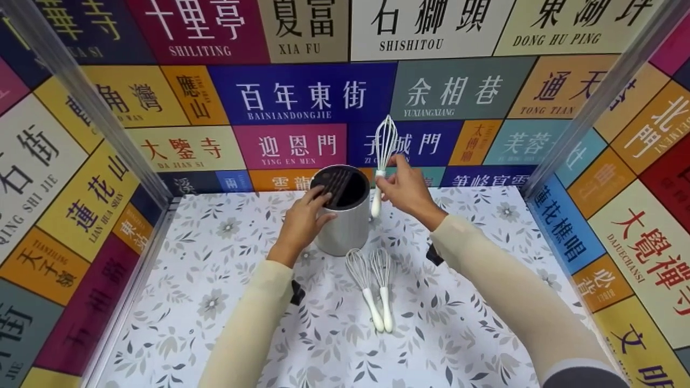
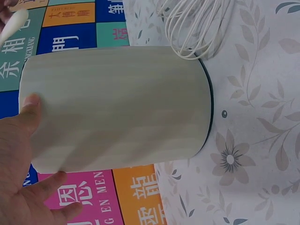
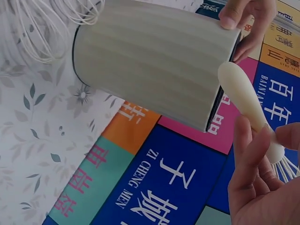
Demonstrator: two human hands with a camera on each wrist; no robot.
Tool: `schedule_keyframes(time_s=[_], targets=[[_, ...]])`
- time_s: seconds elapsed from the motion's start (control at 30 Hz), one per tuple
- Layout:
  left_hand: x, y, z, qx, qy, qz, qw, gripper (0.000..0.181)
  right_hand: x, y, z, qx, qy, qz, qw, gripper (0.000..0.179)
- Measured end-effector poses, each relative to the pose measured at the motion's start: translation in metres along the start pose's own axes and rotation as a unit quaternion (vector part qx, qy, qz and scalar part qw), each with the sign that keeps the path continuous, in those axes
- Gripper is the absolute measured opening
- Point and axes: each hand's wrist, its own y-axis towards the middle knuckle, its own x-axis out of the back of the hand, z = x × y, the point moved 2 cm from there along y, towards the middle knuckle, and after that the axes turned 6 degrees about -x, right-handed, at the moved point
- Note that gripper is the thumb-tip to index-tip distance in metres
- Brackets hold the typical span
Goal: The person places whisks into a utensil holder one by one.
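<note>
A pale grey cylindrical utensil holder (image 1: 344, 231) stands upright on the table, its inside dark, with a slotted black insert (image 1: 335, 183) on the left of its mouth. My left hand (image 1: 302, 222) grips its upper left rim, the thumb (image 2: 31, 112) against the outer wall. At the holder's right, my right hand (image 1: 407, 187) pinches a white whisk (image 1: 377, 202) near the top of its handle, wires up and handle end down. That handle end (image 3: 236, 82) overlaps the rim in the right wrist view. Two more white whisks (image 1: 370, 307) lie side by side before the holder, handles toward me.
A white cloth with grey leaves and flowers (image 1: 215, 307) covers the table. Colourful sign panels (image 1: 302, 94) with Chinese lettering form the back and side walls. Clear strips (image 1: 129, 302) edge the table on the left, and clear posts (image 1: 587, 91) stand at the corners.
</note>
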Motion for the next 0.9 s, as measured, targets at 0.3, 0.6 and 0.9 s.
schedule_keyframes(time_s=[0.3,0.6,0.9], targets=[[-0.001,0.0,0.002,-0.005,-0.001,-0.002,1.0,0.056,-0.001,0.031,0.022,0.016,-0.044,-0.062,0.997,0.041],[-0.001,0.0,0.001,-0.01,0.019,-0.005,0.9998,0.056,-0.017,0.05,0.02,0.057,-0.053,-0.101,0.9919,0.043],[-0.001,0.0,-0.001,-0.005,0.013,0.003,0.9999,0.057,-0.038,0.054,0.006,0.073,-0.075,-0.128,0.9862,0.037]])
